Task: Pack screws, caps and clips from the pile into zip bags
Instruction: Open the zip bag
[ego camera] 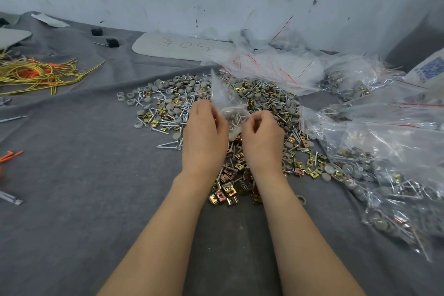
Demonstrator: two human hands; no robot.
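Screws (234, 119) show through the small clear zip bag (224, 97) that I hold up between both hands, just above the middle of the pile (168, 106) of screws, grey caps (130, 102) and brass-coloured clips (228, 191). The left grip (204, 127) is curled round the bag's left edge and the right grip (263, 137) pinches its right side, so neither is wide.

I judge that holding from both sides pulls the film taut and lets the load sag low between the hands, so nothing spills. Anything that did drop would land back on the pile. The bag's slack upper part stands up, and I cannot tell whether its zip is pressed closed.

Filled bags (384, 182) lie heaped at the right of the cloth-covered table (96, 175), near the right arm. Empty red-striped bags (276, 67) sit just behind the pile, which suits filling, sealing and setting aside. Much loose hardware lies unpacked, so the task looks far from done. Yellow and orange cords (36, 74) lie well apart at the left.
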